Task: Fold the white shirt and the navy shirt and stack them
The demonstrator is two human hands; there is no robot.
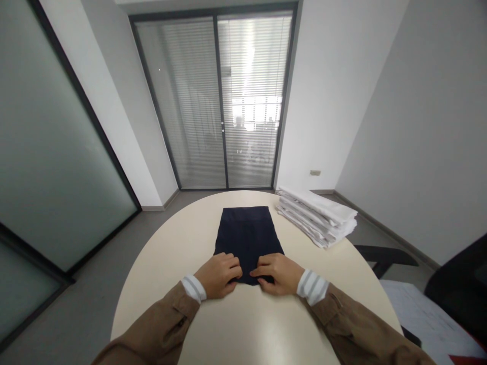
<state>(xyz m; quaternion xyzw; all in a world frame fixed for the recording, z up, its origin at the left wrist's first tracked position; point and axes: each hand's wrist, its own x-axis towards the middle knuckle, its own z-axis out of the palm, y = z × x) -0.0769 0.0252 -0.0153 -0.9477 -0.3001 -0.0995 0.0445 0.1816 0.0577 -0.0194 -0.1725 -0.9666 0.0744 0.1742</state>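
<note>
A dark navy piece of folded cloth lies flat on the round cream table, its far edge straight and its near end between my hands. My left hand is closed on the near left corner, fingers curled over the fabric. At the near right corner, my right hand pinches the cloth between thumb and fingers. The fingers hide both near corners; a short stretch of the near edge shows between them.
A stack of folded white cloths rests at the table's right rim. Beyond it to the right stands a black chair, with printed paper sheets beside it. Glass doors with blinds close off the far side.
</note>
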